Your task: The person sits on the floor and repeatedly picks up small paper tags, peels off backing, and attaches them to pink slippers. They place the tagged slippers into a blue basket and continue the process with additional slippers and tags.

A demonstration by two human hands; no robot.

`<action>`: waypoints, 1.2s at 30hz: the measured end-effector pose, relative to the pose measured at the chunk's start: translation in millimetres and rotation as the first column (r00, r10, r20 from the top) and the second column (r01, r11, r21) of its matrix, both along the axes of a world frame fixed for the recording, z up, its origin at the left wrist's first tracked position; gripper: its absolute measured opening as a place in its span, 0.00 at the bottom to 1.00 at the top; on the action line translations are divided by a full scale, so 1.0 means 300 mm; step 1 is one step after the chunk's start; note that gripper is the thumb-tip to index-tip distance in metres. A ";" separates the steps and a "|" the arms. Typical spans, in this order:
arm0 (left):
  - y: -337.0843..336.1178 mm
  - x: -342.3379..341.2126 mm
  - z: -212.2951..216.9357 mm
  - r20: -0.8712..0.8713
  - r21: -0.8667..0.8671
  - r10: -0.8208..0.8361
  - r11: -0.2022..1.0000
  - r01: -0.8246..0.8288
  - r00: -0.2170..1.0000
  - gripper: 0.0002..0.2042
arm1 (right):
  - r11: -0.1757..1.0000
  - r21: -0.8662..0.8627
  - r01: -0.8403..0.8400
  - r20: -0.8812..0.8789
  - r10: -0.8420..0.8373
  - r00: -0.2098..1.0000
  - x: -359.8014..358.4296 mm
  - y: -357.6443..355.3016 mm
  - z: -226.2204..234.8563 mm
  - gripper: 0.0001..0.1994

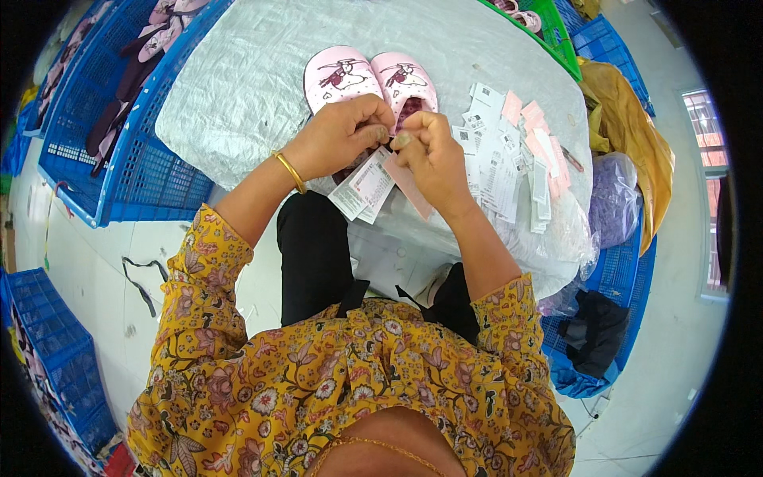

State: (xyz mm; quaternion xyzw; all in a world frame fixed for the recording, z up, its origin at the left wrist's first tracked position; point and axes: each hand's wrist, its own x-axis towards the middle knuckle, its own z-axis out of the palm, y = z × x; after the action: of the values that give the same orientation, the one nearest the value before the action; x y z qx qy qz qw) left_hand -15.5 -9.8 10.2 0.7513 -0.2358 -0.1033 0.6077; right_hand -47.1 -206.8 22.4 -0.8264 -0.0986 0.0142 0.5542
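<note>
Between the two hands, just above the person's lap, hang paper tags (364, 187), white and pink, pinched at their top ends so they dangle and fan out toward the body; their long axes run from the fingers down toward the person. Left hand (338, 137) closes its grip on the white tags, right hand (429, 155) pinches together by the pink one, likely to keep them near the pink slippers (369, 79), whose toes point away. More loose tags (513, 155) lie on the plastic-covered worktop (238, 87); blue crates (103, 119) stand beside.
</note>
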 end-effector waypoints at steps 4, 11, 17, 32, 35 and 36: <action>0.000 -0.020 0.016 0.006 0.016 0.050 0.999 -0.050 0.999 0.05 | 0.987 0.111 0.116 0.036 -0.120 0.992 0.020 -0.016 -0.014 0.15; 0.001 -0.058 0.015 0.581 0.007 0.317 0.919 -0.393 0.750 0.07 | 0.880 -0.468 0.075 0.150 -0.004 0.989 0.090 0.054 0.078 0.25; 0.082 -0.042 0.030 0.520 -0.147 0.488 0.860 -0.489 0.701 0.08 | 0.779 -0.611 0.144 0.286 0.047 0.957 0.159 0.096 0.047 0.16; 0.272 0.480 -0.013 0.520 0.002 0.534 0.779 -0.627 0.666 0.08 | 0.641 -0.409 0.649 0.709 -0.225 0.669 1.171 -0.493 0.553 0.20; 0.282 0.721 -0.013 0.629 0.045 0.492 0.751 -0.659 0.602 0.10 | 0.728 -0.556 0.402 0.513 -0.081 0.854 1.053 -0.434 0.374 0.17; 0.279 0.815 -0.027 0.661 0.064 0.477 0.733 -0.677 0.579 0.10 | 0.785 -0.539 0.306 0.456 -0.034 0.889 0.997 -0.439 0.284 0.16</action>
State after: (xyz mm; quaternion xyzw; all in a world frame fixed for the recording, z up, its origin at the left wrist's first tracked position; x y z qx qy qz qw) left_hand 229.1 73.8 2.2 0.8631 -0.1358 0.3126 0.3728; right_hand 251.9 -338.4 107.5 -0.9465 -0.1299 -0.1860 0.2296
